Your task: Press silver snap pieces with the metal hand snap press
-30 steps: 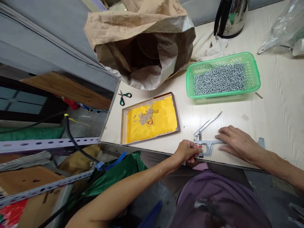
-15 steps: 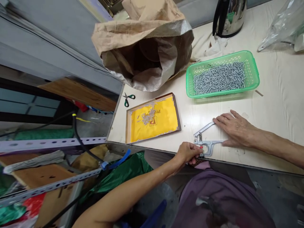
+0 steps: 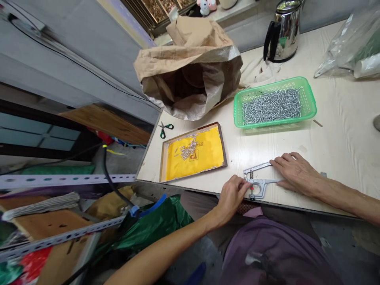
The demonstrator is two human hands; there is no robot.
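Metal hand pliers (image 3: 259,183) lie at the near edge of the table. My left hand (image 3: 233,194) is closed in a pinch at the pliers' jaw, next to a small red part; what the fingertips hold is hidden. My right hand (image 3: 295,172) lies over both handles, fingers curled round them, and the upper handle is squeezed down close to the lower one. A green basket (image 3: 308,107) full of small silver metal pieces (image 3: 271,105) stands behind the pliers. To the left, a shallow tray with a yellow lining (image 3: 204,152) holds several of the same pieces.
A large open brown paper sack (image 3: 192,75) stands at the back left of the table. Small green-handled scissors (image 3: 165,128) lie by the tray. A steel kettle (image 3: 282,31) and a clear plastic bag (image 3: 347,47) are at the back. Perforated metal rails (image 3: 59,180) lie beside the table.
The pliers' upper handle, raised a second ago, has come down under my right hand, which shifted onto it. My left hand stays pinched at the jaw. The view has tilted up.
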